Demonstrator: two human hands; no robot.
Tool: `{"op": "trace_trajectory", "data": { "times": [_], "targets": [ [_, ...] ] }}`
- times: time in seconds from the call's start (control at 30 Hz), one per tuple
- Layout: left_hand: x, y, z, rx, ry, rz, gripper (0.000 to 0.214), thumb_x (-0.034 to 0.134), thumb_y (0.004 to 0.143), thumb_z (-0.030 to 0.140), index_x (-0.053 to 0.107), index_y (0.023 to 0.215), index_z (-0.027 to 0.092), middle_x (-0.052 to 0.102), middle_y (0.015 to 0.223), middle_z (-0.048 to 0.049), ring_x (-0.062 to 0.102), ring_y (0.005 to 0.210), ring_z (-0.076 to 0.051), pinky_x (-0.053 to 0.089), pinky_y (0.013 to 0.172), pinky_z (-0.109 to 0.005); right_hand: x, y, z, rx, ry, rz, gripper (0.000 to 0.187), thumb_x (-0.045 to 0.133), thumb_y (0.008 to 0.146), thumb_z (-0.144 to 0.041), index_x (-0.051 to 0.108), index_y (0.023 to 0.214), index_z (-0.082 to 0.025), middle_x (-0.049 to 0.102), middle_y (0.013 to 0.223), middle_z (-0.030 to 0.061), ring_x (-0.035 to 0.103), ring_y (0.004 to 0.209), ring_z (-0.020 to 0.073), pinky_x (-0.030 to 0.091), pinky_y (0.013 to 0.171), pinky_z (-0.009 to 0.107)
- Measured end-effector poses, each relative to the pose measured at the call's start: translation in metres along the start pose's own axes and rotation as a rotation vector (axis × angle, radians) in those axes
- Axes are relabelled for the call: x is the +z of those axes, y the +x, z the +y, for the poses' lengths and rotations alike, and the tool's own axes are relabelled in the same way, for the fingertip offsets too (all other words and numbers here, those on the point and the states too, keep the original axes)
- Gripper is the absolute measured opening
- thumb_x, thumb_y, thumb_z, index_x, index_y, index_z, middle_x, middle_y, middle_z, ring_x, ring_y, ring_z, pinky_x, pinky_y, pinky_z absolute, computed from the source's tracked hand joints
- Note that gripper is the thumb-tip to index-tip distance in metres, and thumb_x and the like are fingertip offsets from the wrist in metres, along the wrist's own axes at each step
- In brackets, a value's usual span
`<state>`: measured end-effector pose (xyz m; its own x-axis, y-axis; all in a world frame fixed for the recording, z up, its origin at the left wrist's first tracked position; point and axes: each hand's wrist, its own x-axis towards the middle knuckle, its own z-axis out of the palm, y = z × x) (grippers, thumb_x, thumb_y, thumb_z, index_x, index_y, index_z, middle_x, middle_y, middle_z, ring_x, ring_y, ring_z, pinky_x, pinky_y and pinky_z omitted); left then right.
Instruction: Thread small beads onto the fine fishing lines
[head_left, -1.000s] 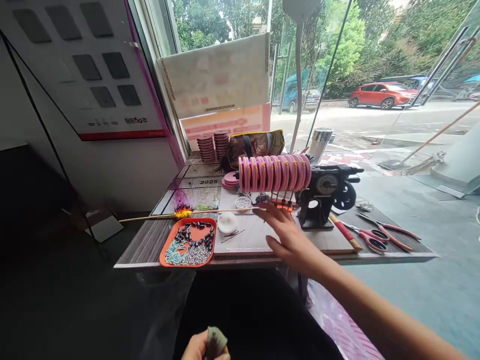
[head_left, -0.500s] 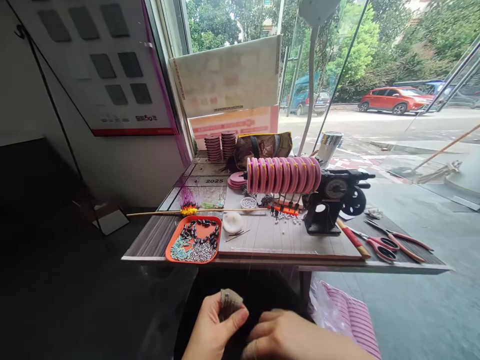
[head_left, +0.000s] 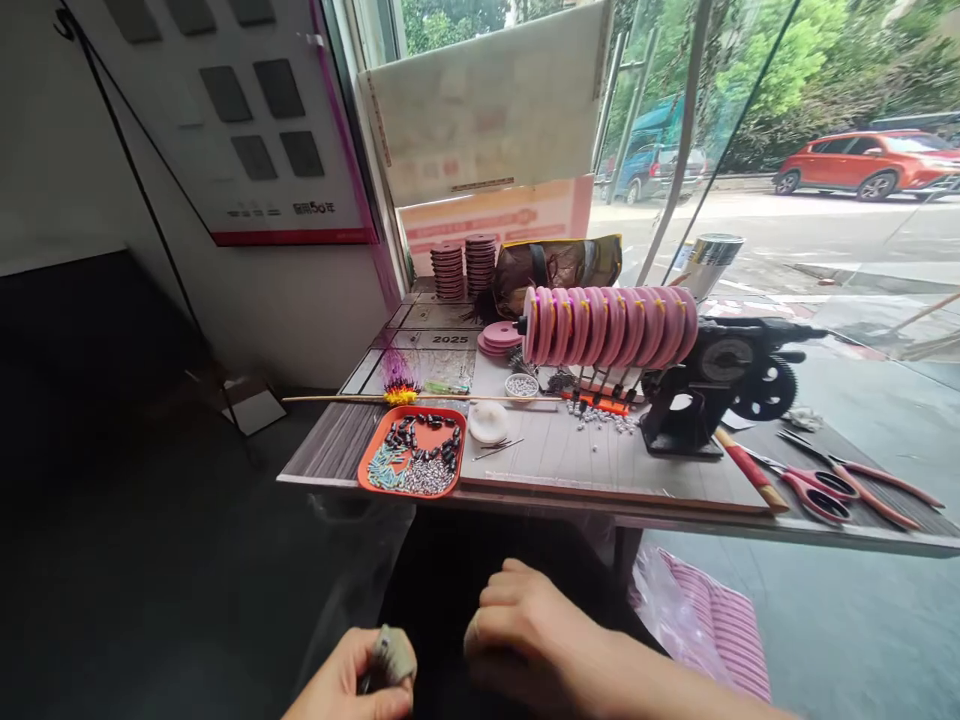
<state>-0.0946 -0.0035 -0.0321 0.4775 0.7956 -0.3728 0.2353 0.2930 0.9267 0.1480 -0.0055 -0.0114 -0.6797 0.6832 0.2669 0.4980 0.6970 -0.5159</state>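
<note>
Low in the picture, in front of the table edge, my left hand point(head_left: 349, 685) pinches a small grey-tan piece point(head_left: 396, 652) that looks like folded cloth, with something dark under it. To its right, my right hand point(head_left: 536, 620) is curled closed over my dark lap. Its fingertips are turned away, so whatever they hold cannot be made out. A gap separates the two hands. On the table above them lie an orange tray point(head_left: 365, 478) of black, teal and silver beads, a round white piece point(head_left: 487, 422) and thin metal needles point(head_left: 499, 450).
A black hand-cranked winder point(head_left: 679, 430) carries a row of pink spools point(head_left: 611, 325). Scissors point(head_left: 821, 495) and pliers point(head_left: 885, 490) lie at the right edge. A thin stick point(head_left: 337, 399) crosses the table. A pink striped cushion point(head_left: 716, 610) is below right.
My left hand has moved down and left with the grey-tan piece, away from my right hand. My right hand appears slightly higher. The whole view has shifted and tilted.
</note>
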Motion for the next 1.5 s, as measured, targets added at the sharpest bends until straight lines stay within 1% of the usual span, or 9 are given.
{"op": "trace_trajectory", "data": {
  "times": [0.13,0.3,0.43,0.63,0.9,1.13,1.27,1.4,1.5],
  "targets": [
    [0.003,0.008,0.012,0.030,-0.014,0.112,0.034,0.070,0.063,0.045,0.054,0.060,0.016,0.041,0.059,0.0028,0.033,0.060,-0.012,0.029,0.058,-0.025,-0.001,-0.006,-0.002,0.239,0.371,0.166,0.024,0.061,0.078,-0.041,0.062,0.073,-0.017,0.059,0.068,-0.0009,0.053,0.066,0.0126,0.037,0.069,0.026],
    [0.016,0.016,0.019,-0.010,-0.149,0.364,0.030,0.071,0.063,0.041,0.059,0.072,0.015,0.043,0.061,0.0043,0.027,0.052,-0.008,0.022,0.048,-0.021,-0.012,0.003,0.001,0.337,0.574,0.340,0.036,0.047,0.086,-0.044,0.057,0.066,-0.016,0.054,0.061,0.0002,0.049,0.057,0.0122,0.037,0.052,0.021],
    [0.031,0.020,0.027,-0.028,-0.358,0.380,0.029,0.068,0.066,0.039,0.062,0.085,0.017,0.050,0.062,0.0039,0.024,0.046,-0.004,0.019,0.044,-0.019,-0.049,0.016,0.015,0.435,0.260,0.589,0.026,0.042,0.088,-0.036,0.056,0.077,-0.017,0.058,0.068,0.0019,0.053,0.063,0.0151,0.040,0.060,0.024],
    [0.048,0.026,0.041,-0.005,-0.472,0.358,0.020,0.063,0.066,0.024,0.064,0.085,0.017,0.053,0.065,0.0023,0.032,0.049,-0.005,0.025,0.047,-0.017,-0.075,0.034,0.035,0.562,-0.304,0.529,0.023,0.040,0.085,-0.032,0.054,0.097,-0.019,0.065,0.088,0.0077,0.060,0.077,0.0233,0.040,0.064,0.030],
    [0.049,0.030,0.051,0.010,-0.408,0.342,0.018,0.061,0.070,0.024,0.065,0.087,0.018,0.053,0.066,0.0021,0.036,0.055,-0.007,0.029,0.050,-0.017,-0.060,0.034,0.029,0.552,-0.232,0.634,0.022,0.040,0.086,-0.032,0.056,0.078,-0.019,0.057,0.061,0.0006,0.050,0.053,0.0152,0.033,0.054,0.024],
    [0.051,0.024,0.044,0.016,-0.381,0.316,0.014,0.062,0.069,0.023,0.065,0.081,0.018,0.053,0.065,0.0015,0.040,0.058,-0.010,0.030,0.052,-0.020,0.007,0.035,0.005,0.477,0.606,0.575,0.027,0.045,0.085,-0.036,0.048,0.065,-0.017,0.046,0.059,-0.0025,0.041,0.056,0.0113,0.036,0.052,0.020],
    [0.049,0.017,0.030,-0.045,-0.391,0.326,0.016,0.063,0.068,0.025,0.066,0.082,0.017,0.053,0.062,0.0015,0.039,0.056,-0.010,0.031,0.053,-0.021,0.031,0.032,-0.007,0.531,0.780,0.539,0.030,0.049,0.083,-0.039,0.050,0.063,-0.016,0.046,0.056,-0.0027,0.040,0.053,0.0104,0.035,0.050,0.020],
    [0.050,0.015,0.023,-0.033,-0.476,0.358,0.023,0.060,0.066,0.019,0.067,0.088,0.019,0.059,0.068,-0.0004,0.040,0.058,-0.010,0.034,0.057,-0.022,-0.003,0.032,0.005,0.471,0.464,0.631,0.025,0.048,0.084,-0.034,0.059,0.072,-0.015,0.059,0.066,0.0024,0.052,0.060,0.0142,0.040,0.055,0.023],
    [0.053,0.017,0.026,-0.014,-0.477,0.342,0.030,0.056,0.063,0.013,0.068,0.089,0.019,0.062,0.074,-0.0024,0.043,0.062,-0.012,0.035,0.059,-0.022,-0.052,0.040,0.022,0.507,-0.222,0.660,0.021,0.046,0.086,-0.026,0.064,0.082,-0.016,0.062,0.074,0.0050,0.056,0.066,0.0165,0.037,0.059,0.025]
  ]
}}
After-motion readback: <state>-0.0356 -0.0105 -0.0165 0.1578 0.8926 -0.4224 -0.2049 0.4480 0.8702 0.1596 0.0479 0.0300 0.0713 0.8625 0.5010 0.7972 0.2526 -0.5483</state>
